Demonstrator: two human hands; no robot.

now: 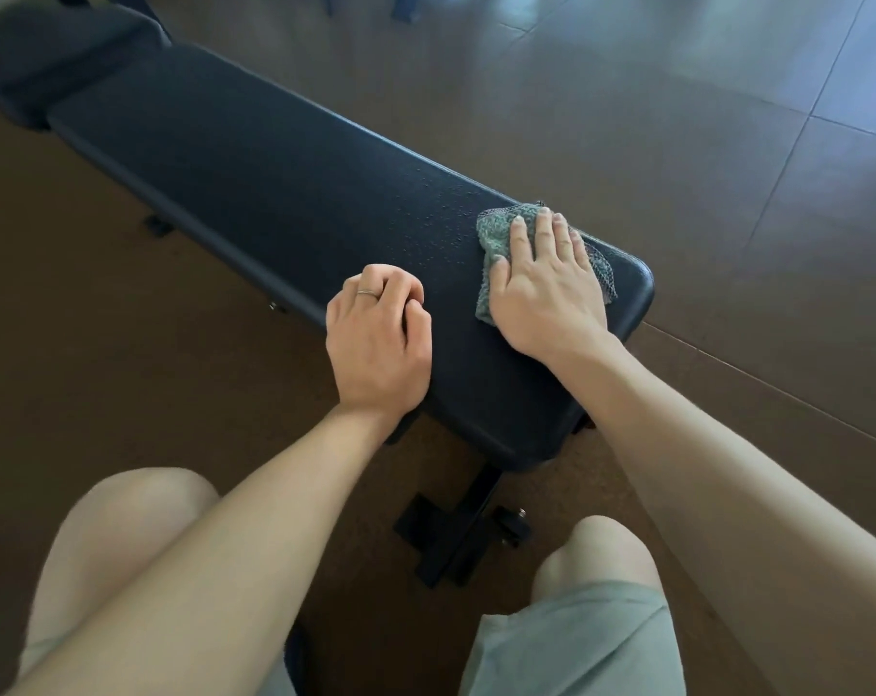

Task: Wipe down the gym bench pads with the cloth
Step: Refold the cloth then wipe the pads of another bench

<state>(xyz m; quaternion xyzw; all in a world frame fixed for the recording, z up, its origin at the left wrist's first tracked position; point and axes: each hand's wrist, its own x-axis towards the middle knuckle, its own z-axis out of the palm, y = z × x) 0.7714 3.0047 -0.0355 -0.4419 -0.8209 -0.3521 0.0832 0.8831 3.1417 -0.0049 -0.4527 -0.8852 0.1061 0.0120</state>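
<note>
A long black gym bench pad (275,193) runs from the near right to the far left, with a second, blurred pad (59,47) beyond it. Small water droplets (436,218) speckle the pad near its right side. A grey-green cloth (496,233) lies flat on the pad close to its near right corner. My right hand (546,288) presses down on the cloth with fingers spread flat. My left hand (375,344) rests on the pad's left edge, its fingers curled into a loose fist with a ring on one finger.
The bench's black metal foot (451,535) stands on a brown mat (74,319) below the near end. Glossy floor tiles (727,143) spread to the right. My two bare knees (139,519) are at the bottom of the view.
</note>
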